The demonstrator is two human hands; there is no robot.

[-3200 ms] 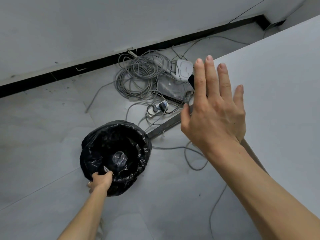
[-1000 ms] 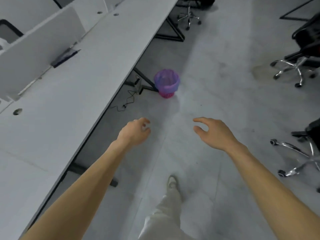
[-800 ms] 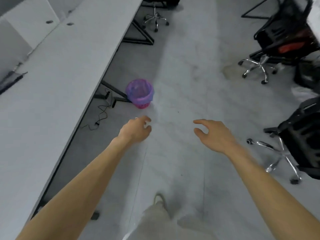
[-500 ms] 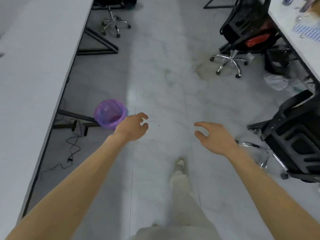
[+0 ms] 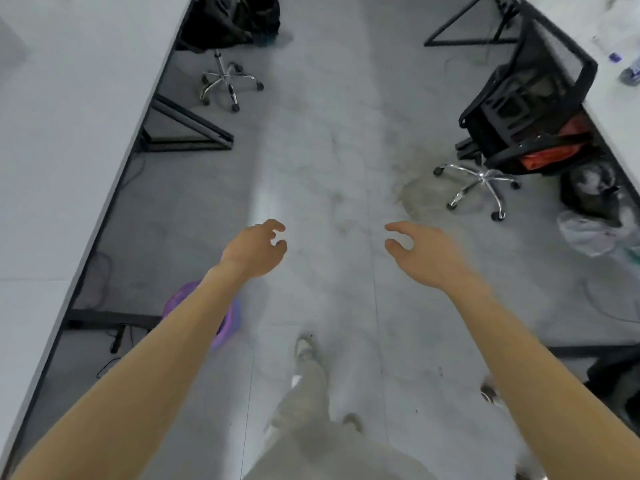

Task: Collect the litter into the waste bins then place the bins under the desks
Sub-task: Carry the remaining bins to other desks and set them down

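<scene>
My left hand [image 5: 256, 249] and my right hand [image 5: 420, 252] are held out in front of me over the grey floor, both empty with fingers loosely curled and apart. A pink bin with a purple liner [image 5: 230, 323] stands on the floor beside the left desk [image 5: 59, 140], mostly hidden behind my left forearm. On the right, a black bin bag [image 5: 588, 192] and a pale plastic bag [image 5: 588, 233] sit on the floor beside the right desk [image 5: 620, 109].
A black mesh office chair [image 5: 526, 109] with a chrome base and something red on its seat stands at the right. Another chair base [image 5: 228, 81] is at the upper left. Black desk legs [image 5: 187, 133] and cables lie under the left desk. My leg and shoe [image 5: 306, 355] are below.
I let go of the black bin, turned away and walked down the aisle. The purple-lined bin has slid from ahead to beside me, behind my left arm. Both hands stay empty.
</scene>
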